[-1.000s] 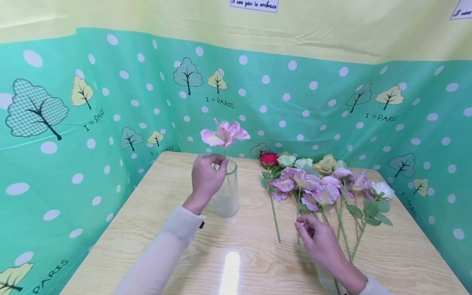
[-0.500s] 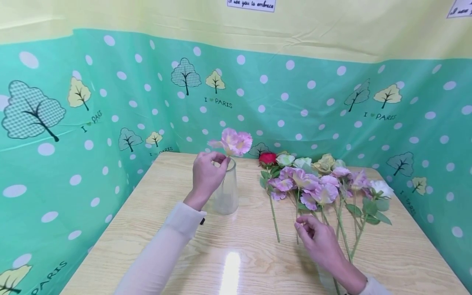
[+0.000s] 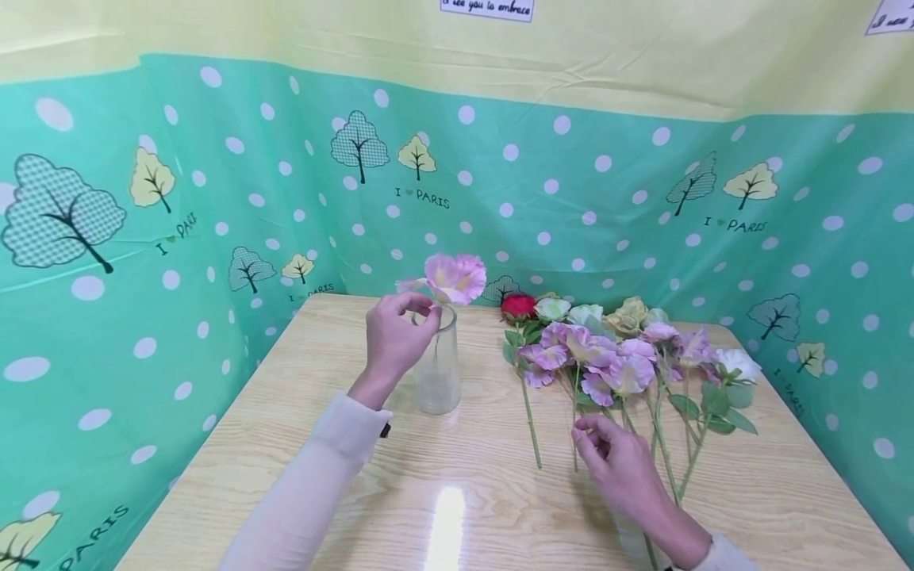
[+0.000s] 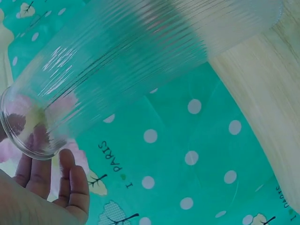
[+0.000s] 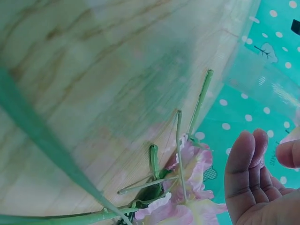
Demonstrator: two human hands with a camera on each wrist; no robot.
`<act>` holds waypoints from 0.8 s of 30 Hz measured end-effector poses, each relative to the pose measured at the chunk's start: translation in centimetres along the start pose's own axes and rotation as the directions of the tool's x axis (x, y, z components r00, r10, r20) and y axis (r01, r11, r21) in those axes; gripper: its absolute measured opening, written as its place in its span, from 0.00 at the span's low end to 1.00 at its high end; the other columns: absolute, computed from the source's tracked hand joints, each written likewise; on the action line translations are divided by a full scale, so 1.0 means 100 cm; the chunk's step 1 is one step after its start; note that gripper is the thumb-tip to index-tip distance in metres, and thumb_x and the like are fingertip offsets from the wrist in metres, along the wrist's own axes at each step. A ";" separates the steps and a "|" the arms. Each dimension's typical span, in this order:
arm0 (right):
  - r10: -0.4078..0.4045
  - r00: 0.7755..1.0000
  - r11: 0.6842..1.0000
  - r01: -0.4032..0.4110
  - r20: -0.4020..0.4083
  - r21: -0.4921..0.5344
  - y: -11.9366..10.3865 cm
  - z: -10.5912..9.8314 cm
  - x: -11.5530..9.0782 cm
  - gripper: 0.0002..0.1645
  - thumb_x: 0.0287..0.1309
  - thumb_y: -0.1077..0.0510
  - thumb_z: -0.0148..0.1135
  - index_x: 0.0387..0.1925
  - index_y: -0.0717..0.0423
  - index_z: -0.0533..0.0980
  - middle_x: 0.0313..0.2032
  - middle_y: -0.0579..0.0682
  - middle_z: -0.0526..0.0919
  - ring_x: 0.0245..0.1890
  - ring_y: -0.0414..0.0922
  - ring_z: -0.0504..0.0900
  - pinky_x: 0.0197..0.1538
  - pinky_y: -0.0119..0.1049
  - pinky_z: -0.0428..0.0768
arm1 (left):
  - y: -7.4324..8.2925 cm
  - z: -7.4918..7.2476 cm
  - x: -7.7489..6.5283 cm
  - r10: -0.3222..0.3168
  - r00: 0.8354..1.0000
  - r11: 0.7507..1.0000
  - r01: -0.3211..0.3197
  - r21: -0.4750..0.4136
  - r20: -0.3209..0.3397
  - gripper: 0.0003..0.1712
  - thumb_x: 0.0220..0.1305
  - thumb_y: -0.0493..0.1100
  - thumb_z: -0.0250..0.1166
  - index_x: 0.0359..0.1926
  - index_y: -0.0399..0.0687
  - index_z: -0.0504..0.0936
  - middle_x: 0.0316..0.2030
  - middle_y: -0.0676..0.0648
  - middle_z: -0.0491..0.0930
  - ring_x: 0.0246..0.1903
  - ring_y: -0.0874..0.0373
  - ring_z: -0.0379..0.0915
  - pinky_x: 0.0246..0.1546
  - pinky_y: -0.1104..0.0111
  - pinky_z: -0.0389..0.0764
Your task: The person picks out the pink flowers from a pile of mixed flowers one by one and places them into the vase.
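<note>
A pink ruffled flower stands with its bloom above the mouth of a clear ribbed glass vase. My left hand pinches its stem just under the bloom, fingertips right at the rim. In the left wrist view, the petals and fingertips show through the glass vase. My right hand hovers by the cut stems of the lying flowers. Its fingers are loosely curled, and the right wrist view shows a gap between thumb and fingers with nothing held.
Several lilac flowers lie on the right of the wooden table, stems toward me. Behind them are a red rose, pale green and yellow blooms, and a white rose at the far right. A green dotted curtain closes the back and sides.
My left hand has lowered the pink flower, its stem now down in the vase. The bloom has turned and dropped close to the rim. The right hand has stayed in place.
</note>
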State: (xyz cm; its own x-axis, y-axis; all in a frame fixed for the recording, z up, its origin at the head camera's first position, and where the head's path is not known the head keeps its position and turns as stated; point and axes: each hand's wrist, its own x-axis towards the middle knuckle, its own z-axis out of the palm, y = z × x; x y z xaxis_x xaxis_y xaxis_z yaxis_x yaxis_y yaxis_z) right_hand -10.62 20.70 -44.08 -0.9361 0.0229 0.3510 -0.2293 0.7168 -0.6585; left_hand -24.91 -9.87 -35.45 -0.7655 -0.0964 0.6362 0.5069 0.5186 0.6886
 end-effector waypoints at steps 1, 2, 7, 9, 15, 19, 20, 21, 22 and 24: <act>0.001 1.000 1.000 -0.001 0.001 -0.003 0.000 0.000 0.000 0.04 0.61 0.57 0.62 0.38 0.52 0.79 0.19 0.40 0.76 0.15 0.34 0.70 0.17 0.29 0.70 | 0.000 0.000 -0.001 0.010 1.000 1.000 -0.010 -0.001 -0.013 0.05 0.50 0.41 0.71 0.30 0.47 0.86 0.25 0.53 0.84 0.32 0.55 0.76 0.34 0.64 0.69; 0.002 1.000 1.000 -0.002 0.002 -0.006 0.000 0.000 0.000 0.04 0.61 0.57 0.62 0.38 0.51 0.79 0.19 0.40 0.76 0.15 0.34 0.70 0.17 0.29 0.70 | -0.001 -0.001 -0.001 0.019 0.999 1.000 -0.019 -0.004 -0.027 0.05 0.50 0.41 0.71 0.30 0.47 0.86 0.25 0.52 0.84 0.33 0.56 0.76 0.36 0.64 0.70; 0.011 1.000 1.000 -0.011 0.007 -0.009 -0.001 0.000 0.001 0.05 0.62 0.56 0.61 0.38 0.51 0.79 0.19 0.39 0.76 0.15 0.35 0.70 0.17 0.29 0.70 | -0.002 -0.002 -0.005 0.043 0.996 0.998 -0.046 -0.034 -0.076 0.05 0.50 0.39 0.71 0.31 0.47 0.86 0.27 0.53 0.84 0.36 0.57 0.77 0.43 0.62 0.72; 0.015 1.000 1.000 -0.015 0.007 -0.007 -0.001 0.000 0.001 0.05 0.62 0.56 0.61 0.39 0.52 0.79 0.19 0.40 0.76 0.16 0.35 0.71 0.18 0.30 0.70 | -0.001 -0.003 -0.007 0.054 0.994 0.997 -0.059 -0.046 -0.097 0.05 0.50 0.39 0.71 0.31 0.46 0.85 0.27 0.53 0.84 0.37 0.57 0.76 0.42 0.62 0.72; 0.008 1.000 1.000 -0.008 0.003 -0.006 0.000 -0.001 0.002 0.08 0.62 0.56 0.61 0.40 0.55 0.80 0.19 0.40 0.76 0.15 0.35 0.71 0.17 0.30 0.70 | 0.001 -0.005 -0.014 0.105 0.980 0.992 -0.115 -0.050 -0.170 0.06 0.51 0.36 0.70 0.33 0.44 0.85 0.29 0.51 0.85 0.36 0.59 0.76 0.38 0.65 0.75; 0.004 1.000 1.000 -0.005 -0.007 -0.007 0.001 -0.002 0.002 0.07 0.61 0.58 0.62 0.39 0.56 0.80 0.19 0.38 0.74 0.15 0.35 0.70 0.16 0.30 0.70 | 0.000 -0.008 -0.020 0.112 0.974 0.991 -0.125 -0.054 -0.196 0.06 0.51 0.36 0.69 0.34 0.43 0.84 0.30 0.50 0.85 0.35 0.59 0.76 0.38 0.67 0.74; 0.000 1.000 1.000 0.000 -0.012 -0.009 0.001 -0.003 0.002 0.07 0.61 0.59 0.62 0.39 0.57 0.80 0.19 0.37 0.74 0.15 0.35 0.70 0.16 0.29 0.70 | 0.000 -0.008 -0.021 0.109 0.973 0.991 -0.123 -0.054 -0.201 0.07 0.52 0.36 0.69 0.34 0.43 0.84 0.31 0.49 0.85 0.35 0.59 0.76 0.37 0.67 0.74; 0.000 1.000 1.000 -0.001 -0.012 -0.012 0.001 -0.003 0.002 0.07 0.61 0.58 0.62 0.39 0.57 0.79 0.19 0.37 0.74 0.15 0.35 0.70 0.16 0.29 0.70 | 0.000 -0.009 -0.023 0.108 0.972 0.991 -0.121 -0.053 -0.208 0.07 0.52 0.36 0.69 0.34 0.43 0.84 0.31 0.49 0.85 0.35 0.59 0.77 0.37 0.67 0.74; -0.002 1.000 1.000 0.002 -0.015 -0.014 0.001 -0.004 0.002 0.07 0.61 0.58 0.62 0.39 0.57 0.79 0.19 0.38 0.74 0.15 0.35 0.70 0.16 0.29 0.69 | 0.000 -0.010 -0.025 0.106 0.971 0.991 -0.120 -0.054 -0.215 0.07 0.52 0.36 0.69 0.34 0.42 0.84 0.31 0.48 0.85 0.34 0.58 0.77 0.37 0.67 0.74; -0.007 1.000 1.000 0.006 -0.019 -0.019 0.002 -0.005 0.002 0.07 0.61 0.58 0.62 0.39 0.57 0.79 0.18 0.39 0.74 0.14 0.35 0.69 0.16 0.29 0.69 | 0.000 -0.012 -0.028 0.103 0.968 0.992 -0.118 -0.053 -0.227 0.07 0.52 0.36 0.70 0.35 0.41 0.84 0.31 0.48 0.85 0.34 0.57 0.77 0.36 0.66 0.74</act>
State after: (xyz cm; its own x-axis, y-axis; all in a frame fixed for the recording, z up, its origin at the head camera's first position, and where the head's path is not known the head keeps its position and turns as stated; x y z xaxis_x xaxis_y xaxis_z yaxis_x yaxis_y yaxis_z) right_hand -10.66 21.18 -43.79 -0.9293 0.0316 0.3680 -0.2299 0.7303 -0.6433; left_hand -22.31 -10.61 -36.87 -0.5991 -0.2330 0.7660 0.6141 0.4801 0.6264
